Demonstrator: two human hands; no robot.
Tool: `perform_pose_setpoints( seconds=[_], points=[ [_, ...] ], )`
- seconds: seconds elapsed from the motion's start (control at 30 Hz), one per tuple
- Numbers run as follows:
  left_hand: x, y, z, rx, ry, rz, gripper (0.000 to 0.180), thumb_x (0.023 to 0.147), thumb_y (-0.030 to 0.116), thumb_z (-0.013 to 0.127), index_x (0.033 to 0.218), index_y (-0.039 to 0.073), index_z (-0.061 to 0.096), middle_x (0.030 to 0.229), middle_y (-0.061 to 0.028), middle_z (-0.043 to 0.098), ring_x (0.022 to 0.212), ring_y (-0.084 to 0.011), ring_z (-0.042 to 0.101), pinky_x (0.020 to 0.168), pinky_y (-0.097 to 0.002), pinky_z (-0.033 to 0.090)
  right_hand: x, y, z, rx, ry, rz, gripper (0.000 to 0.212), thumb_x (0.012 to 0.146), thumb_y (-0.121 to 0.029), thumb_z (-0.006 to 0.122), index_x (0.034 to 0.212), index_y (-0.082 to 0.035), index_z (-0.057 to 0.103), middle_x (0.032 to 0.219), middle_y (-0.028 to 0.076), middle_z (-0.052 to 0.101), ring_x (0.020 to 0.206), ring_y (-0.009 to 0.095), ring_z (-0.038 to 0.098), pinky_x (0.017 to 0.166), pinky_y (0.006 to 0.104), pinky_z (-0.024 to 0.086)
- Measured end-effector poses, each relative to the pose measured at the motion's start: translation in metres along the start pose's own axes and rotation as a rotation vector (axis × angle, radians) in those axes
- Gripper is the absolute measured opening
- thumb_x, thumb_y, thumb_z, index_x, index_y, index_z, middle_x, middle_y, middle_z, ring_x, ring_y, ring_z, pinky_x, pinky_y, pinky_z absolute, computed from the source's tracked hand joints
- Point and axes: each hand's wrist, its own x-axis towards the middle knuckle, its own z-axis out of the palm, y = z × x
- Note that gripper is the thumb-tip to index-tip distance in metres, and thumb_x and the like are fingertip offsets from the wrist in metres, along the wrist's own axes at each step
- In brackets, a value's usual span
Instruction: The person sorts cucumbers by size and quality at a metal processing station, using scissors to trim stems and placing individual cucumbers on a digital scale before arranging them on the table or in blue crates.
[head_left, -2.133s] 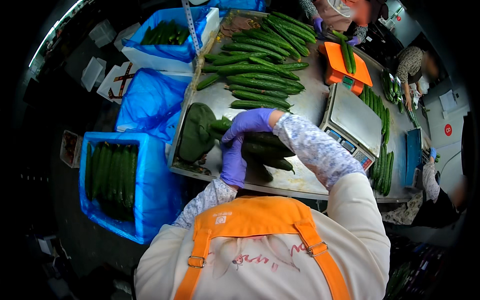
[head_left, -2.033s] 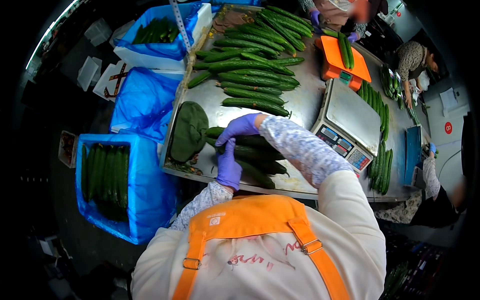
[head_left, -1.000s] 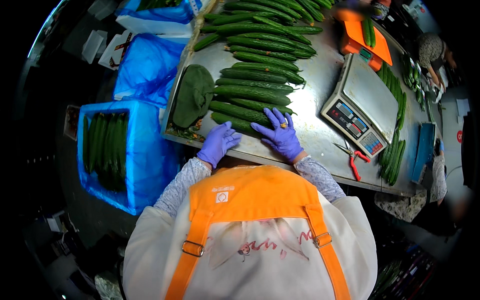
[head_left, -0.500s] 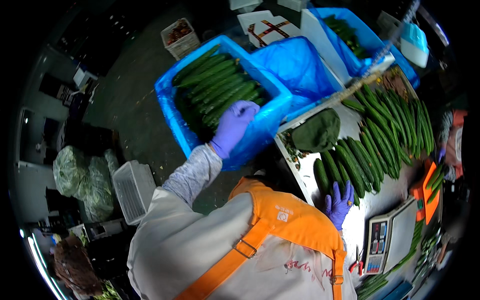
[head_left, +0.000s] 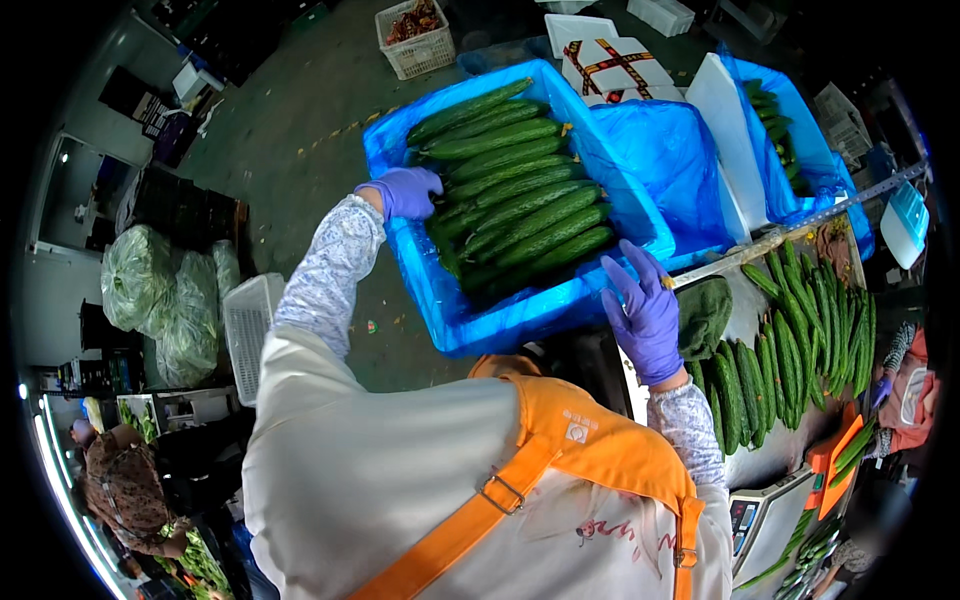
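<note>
"Looking full, your box (head_left: 530,312)?"

"Cucumbers (head_left: 520,190) are spanning it in a row; others (head_left: 792,370) are lying along the counter's (head_left: 780,450) boxward edge. Your left hand (head_left: 408,192) is curling at the box's left edge, grip unclear; your right hand (head_left: 645,318) is spreading empty fingers by its right corner."

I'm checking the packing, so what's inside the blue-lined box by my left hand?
Long green cucumbers lie side by side in the blue-lined box. Whatever lies deeper is covered, and the left hand hides a bit.
</note>
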Motion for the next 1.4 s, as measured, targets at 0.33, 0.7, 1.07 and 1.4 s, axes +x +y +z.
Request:
perform_pose_setpoints(
  seconds=[0.33, 0.7, 1.07, 1.4],
  points=[
    [0.021, 0.079, 0.015, 0.597, -0.733, 0.193, 0.078, 0.072, 0.053, 0.069, 0.139, 0.017, 0.052, 0.135, -0.0072, 0.054, 0.13, -0.033, 0.041, 0.103, -0.065, 0.027, 0.054, -0.025, 0.059, 0.186, -0.43, -0.055, 0.029, 0.087, -0.025, 0.064, 0.112, -0.01, 0.065, 0.107, 0.014, 0.066, 0.093, 0.032, 0.063, 0.078, 0.0426, 0.052],
    [0.01, 0.052, -0.03, 0.002, -0.131, 0.322, 0.045, 0.071, 0.031, 0.068, 0.109, 0.008, 0.066, 0.109, -0.0138, 0.063, 0.102, -0.0322, 0.061, 0.086, -0.041, 0.049, 0.091, -0.031, 0.085, 0.268, -0.824, 0.268, 0.065, 0.089, -0.032, 0.063, 0.144, -0.01, 0.038, 0.105, 0.019, 0.066, 0.092, 0.034, 0.065, 0.082, 0.0407, 0.051],
    [0.01, 0.011, 0.006, -0.036, 0.303, 0.268, 0.046, 0.078, 0.029, 0.074, 0.118, 0.008, 0.062, 0.109, -0.0159, 0.065, 0.1, -0.0331, 0.062, 0.089, -0.0396, 0.049, 0.137, -0.028, 0.155, 1.652, -0.418, 1.116, 0.044, 0.094, -0.047, 0.057, 0.118, -0.009, 0.055, 0.102, 0.01, 0.063, 0.082, 0.018, 0.063, 0.072, 0.0327, 0.054],
    [-0.025, 0.201, -0.074, 0.171, 0.729, 0.832, 0.069, 0.065, 0.027, 0.085, 0.125, 0.011, 0.056, 0.089, -0.0074, 0.062, 0.079, -0.0269, 0.061, 0.073, -0.0384, 0.048, 0.015, -0.012, -0.009, 1.588, 0.167, 0.839, 0.037, 0.097, -0.034, 0.056, 0.119, -0.004, 0.058, 0.084, 0.009, 0.066, 0.063, 0.012, 0.063, 0.055, 0.0231, 0.05]
  ],
)
